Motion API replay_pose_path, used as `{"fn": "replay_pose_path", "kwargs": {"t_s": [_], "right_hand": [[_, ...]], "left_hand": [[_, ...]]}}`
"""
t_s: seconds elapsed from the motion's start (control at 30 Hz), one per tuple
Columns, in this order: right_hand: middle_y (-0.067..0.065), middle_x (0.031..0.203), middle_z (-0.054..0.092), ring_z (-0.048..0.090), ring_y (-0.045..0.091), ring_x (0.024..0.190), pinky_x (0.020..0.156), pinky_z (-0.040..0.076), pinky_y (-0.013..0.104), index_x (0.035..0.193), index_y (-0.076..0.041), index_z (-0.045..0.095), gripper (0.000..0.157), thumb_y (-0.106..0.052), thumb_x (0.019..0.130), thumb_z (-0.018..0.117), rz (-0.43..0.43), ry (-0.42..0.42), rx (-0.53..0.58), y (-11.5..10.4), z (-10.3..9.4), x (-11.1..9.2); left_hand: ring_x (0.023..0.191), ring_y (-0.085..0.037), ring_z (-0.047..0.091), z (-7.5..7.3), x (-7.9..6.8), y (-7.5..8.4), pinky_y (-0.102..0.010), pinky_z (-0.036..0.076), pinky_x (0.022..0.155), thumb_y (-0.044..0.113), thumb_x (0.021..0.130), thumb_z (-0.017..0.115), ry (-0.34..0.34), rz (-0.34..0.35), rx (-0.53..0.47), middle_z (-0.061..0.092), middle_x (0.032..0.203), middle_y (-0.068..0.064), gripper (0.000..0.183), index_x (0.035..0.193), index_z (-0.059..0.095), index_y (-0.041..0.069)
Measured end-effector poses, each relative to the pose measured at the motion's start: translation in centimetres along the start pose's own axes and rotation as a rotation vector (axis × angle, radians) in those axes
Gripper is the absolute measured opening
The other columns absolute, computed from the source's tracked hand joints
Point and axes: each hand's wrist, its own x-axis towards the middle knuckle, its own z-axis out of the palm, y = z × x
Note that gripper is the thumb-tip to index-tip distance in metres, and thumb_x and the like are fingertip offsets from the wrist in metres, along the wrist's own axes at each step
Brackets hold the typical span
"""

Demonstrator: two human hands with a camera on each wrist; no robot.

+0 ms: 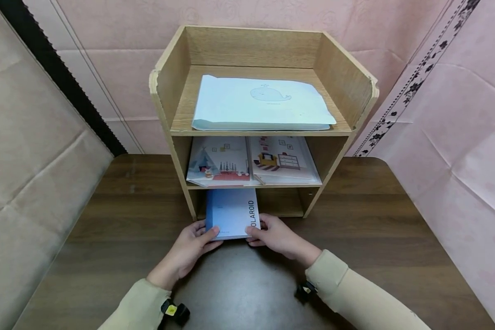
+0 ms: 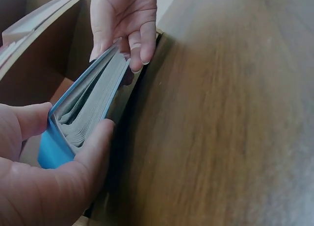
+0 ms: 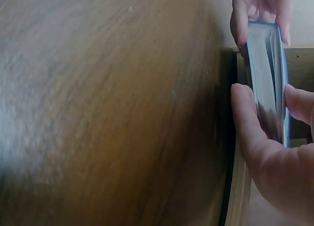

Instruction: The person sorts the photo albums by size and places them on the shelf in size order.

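A thick blue photo album with dark letters reading "OLAROID" along its right side lies partly inside the lowest compartment of a wooden shelf. My left hand grips its near left corner, thumb on the cover and fingers beneath. At the near right corner my right hand pinches it the same way. In the left wrist view the pages of the album show between its covers, edge on. The right wrist view has both hands at the album too. Its far end is hidden under the middle board.
On the top board lies a pale blue book with a whale drawing. Two illustrated booklets, a left one and a right one, lie side by side in the middle compartment. The shelf stands on a brown wooden table, with pink cloth behind.
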Motion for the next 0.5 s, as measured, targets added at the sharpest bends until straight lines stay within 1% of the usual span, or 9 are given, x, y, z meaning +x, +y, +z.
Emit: {"fn": "replay_pose_path", "kwargs": {"t_s": [0.17,0.3,0.4,0.5], "right_hand": [[0.016,0.110,0.062,0.065,0.030,0.098,0.083,0.055,0.038,0.129,0.003,0.051,0.036,-0.010,0.096,0.060,0.036,-0.024,0.020,0.3,0.1,0.2],[0.018,0.111,0.062,0.065,0.029,0.099,0.085,0.054,0.038,0.130,0.004,0.050,0.038,-0.005,0.095,0.061,0.053,-0.042,0.054,0.4,0.1,0.2],[0.019,0.111,0.063,0.065,0.028,0.099,0.085,0.053,0.038,0.130,0.006,0.049,0.039,-0.002,0.094,0.062,0.048,-0.044,0.065,0.5,0.0,0.2],[0.019,0.110,0.064,0.066,0.027,0.097,0.084,0.054,0.037,0.128,0.006,0.051,0.038,-0.003,0.093,0.063,0.041,-0.034,0.050,0.7,0.1,0.3]], "left_hand": [[0.115,-0.032,0.056,-0.4,0.5,-0.4,-0.041,0.050,0.092,0.017,0.096,0.062,0.011,-0.028,-0.037,0.043,0.135,-0.031,0.071,0.144,0.019,-0.013],[0.118,-0.032,0.053,-0.7,0.6,-0.6,-0.042,0.049,0.092,0.019,0.096,0.063,0.000,-0.034,-0.035,0.039,0.138,-0.031,0.075,0.145,0.017,-0.013],[0.119,-0.032,0.052,-0.9,0.6,-0.4,-0.042,0.048,0.094,0.016,0.095,0.064,-0.035,-0.044,-0.019,0.039,0.137,-0.031,0.076,0.145,0.014,-0.013],[0.119,-0.033,0.052,-1.2,0.4,0.2,-0.043,0.047,0.095,0.012,0.094,0.065,-0.093,-0.068,0.002,0.039,0.135,-0.031,0.077,0.145,0.013,-0.011]]}}
